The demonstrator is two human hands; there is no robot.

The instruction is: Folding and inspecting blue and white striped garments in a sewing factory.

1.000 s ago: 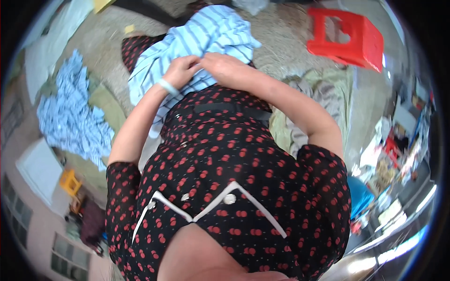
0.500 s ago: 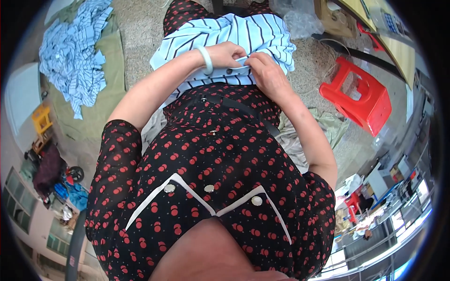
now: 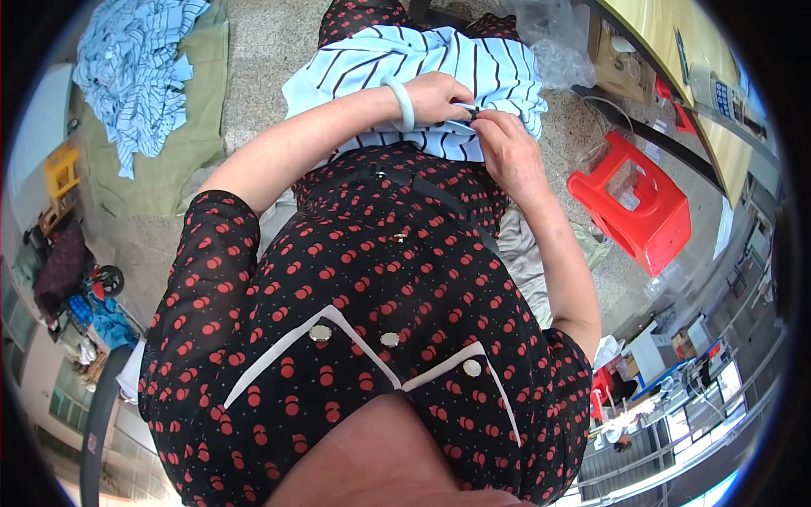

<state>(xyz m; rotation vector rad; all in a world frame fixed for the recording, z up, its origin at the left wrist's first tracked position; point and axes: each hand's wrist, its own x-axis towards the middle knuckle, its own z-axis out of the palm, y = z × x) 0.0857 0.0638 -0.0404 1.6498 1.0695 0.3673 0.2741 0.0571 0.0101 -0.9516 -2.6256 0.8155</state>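
A light blue shirt (image 3: 372, 63) with dark stripes lies bunched across my lap. My left hand (image 3: 435, 97), with a pale bangle (image 3: 399, 103) on its wrist, is closed on a folded edge of the cloth. Close beside it on the right, my right hand (image 3: 510, 150) pinches the same edge between thumb and fingers. Between the fingertips of both hands shows a small dark spot that looks like a button (image 3: 473, 113). The fingers partly cover it, so whether it sits in a buttonhole is hidden.
More striped blue garments (image 3: 135, 72) are heaped on a green cloth (image 3: 203, 110) on the floor at left. At right stand a red plastic stool (image 3: 650, 224) and a wooden-topped table (image 3: 667, 51). Clear plastic bags (image 3: 557, 46) and a cardboard box (image 3: 621, 63) lie beyond.
Both hands have shifted slightly right with the shirt edge still held. The dark button that showed below my left hand is out of sight, and a dark spot now shows between the fingertips.
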